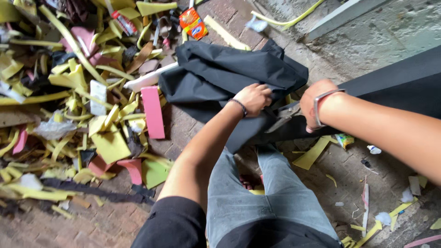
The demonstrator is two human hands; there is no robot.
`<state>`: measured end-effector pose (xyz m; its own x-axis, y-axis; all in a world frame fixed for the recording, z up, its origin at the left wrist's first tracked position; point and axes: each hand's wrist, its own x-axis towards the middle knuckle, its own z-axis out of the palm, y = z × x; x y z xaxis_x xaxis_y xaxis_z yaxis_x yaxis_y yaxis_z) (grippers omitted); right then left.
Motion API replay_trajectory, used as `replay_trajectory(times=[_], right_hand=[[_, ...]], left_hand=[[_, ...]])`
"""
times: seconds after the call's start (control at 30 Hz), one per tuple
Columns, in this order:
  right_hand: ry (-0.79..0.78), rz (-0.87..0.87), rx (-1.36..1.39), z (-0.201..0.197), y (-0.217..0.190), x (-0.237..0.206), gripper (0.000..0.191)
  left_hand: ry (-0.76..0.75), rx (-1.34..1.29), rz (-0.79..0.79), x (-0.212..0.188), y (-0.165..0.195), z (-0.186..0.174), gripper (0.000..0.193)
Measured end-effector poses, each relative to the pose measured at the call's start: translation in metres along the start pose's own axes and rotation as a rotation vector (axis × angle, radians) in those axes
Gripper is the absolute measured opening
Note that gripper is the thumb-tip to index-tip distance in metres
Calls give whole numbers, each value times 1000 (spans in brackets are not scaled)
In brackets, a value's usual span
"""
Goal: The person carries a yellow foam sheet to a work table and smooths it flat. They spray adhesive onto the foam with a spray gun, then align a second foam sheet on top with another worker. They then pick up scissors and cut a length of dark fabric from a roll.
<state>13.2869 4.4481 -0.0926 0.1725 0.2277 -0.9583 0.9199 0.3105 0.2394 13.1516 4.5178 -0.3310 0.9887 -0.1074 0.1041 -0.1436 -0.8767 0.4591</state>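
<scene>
the black fabric [229, 76] lies crumpled on the brick floor [115, 220] and looks soft, light and floppy. the left hand [253, 98] pinches a fold at its edge; the right hand [317, 105] is closed on scissors [282, 117] at the cloth. best held taut near the blades.

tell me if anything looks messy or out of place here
Yes. Yellow and pink scraps lie heaped over the brick floor on the left, with strays on the right. The left hand grips crumpled black fabric; the right hand holds shears.
</scene>
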Motion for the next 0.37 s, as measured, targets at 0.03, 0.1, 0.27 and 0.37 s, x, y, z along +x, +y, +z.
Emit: replay_trajectory(times=[0.03, 0.1, 0.27, 0.37], right_hand=[[2, -16, 2, 2, -11, 10, 56], [46, -57, 4, 9, -35, 29, 49], [202, -140, -7, 42, -81, 88, 34], [149, -153, 15, 42, -123, 141, 38]], left_hand=[[68, -24, 49, -3, -1, 0, 22], [-97, -70, -91, -11, 5, 2, 24], [-111, 54, -277, -38, 2, -6, 18], [-55, 37, -405, -66, -7, -16, 17]])
